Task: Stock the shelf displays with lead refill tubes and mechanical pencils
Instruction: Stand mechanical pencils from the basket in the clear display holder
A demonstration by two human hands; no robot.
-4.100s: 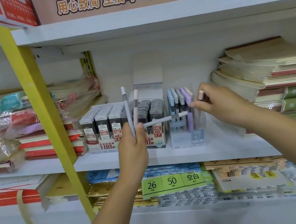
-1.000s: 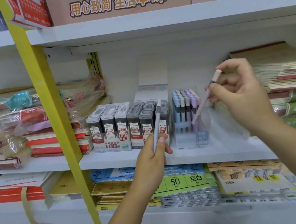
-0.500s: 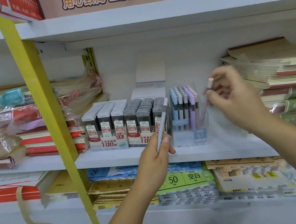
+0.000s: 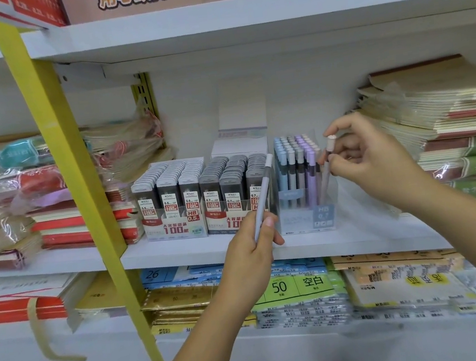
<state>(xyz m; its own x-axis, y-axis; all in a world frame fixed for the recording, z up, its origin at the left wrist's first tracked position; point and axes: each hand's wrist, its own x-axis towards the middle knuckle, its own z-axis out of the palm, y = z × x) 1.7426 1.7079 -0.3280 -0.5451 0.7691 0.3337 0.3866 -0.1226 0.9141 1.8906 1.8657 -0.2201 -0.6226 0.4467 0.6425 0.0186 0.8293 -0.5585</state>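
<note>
The flat white shelf [image 4: 180,254] carried a slumped stack of soft, paper-covered notebooks [image 4: 448,110] at its right end. At its middle stood two printed cardboard cartons [image 4: 176,227] side by side, showing six rows of slim, dark, rectangular lead refill tubes [image 4: 168,189]. Just right of them stood one clear plastic display box [image 4: 308,219] of upright pastel pencils [image 4: 294,157] with rounded caps. The left hand [image 4: 253,257] gripped one smooth pale grey pencil [image 4: 263,195], tilted before the right carton. The right hand [image 4: 376,162] pinched one pinkish pencil [image 4: 327,168] near its cap, its lower part inside the box's right side.
</note>
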